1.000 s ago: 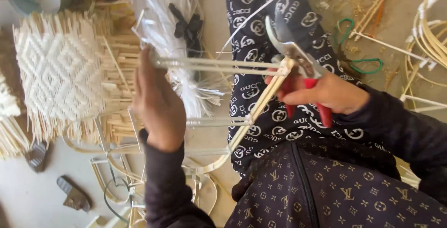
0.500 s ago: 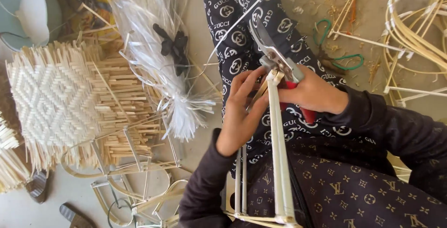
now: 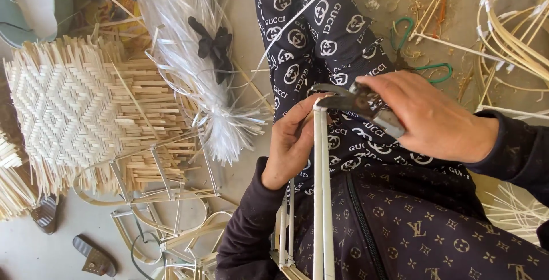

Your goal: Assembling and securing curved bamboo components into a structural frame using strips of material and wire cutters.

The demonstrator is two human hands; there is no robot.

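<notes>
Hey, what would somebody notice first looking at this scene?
At centre, the left hand steadies pale cane strips while the right hand closes metal pliers on their top end. At left lies a woven panel with a diamond pattern, and a bundle of clear strands lies beside it.

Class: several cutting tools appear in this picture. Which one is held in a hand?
The metal pliers in the right hand, nipping the pale frame's top. The green-handled scissors lie untouched on the floor beyond.
</notes>
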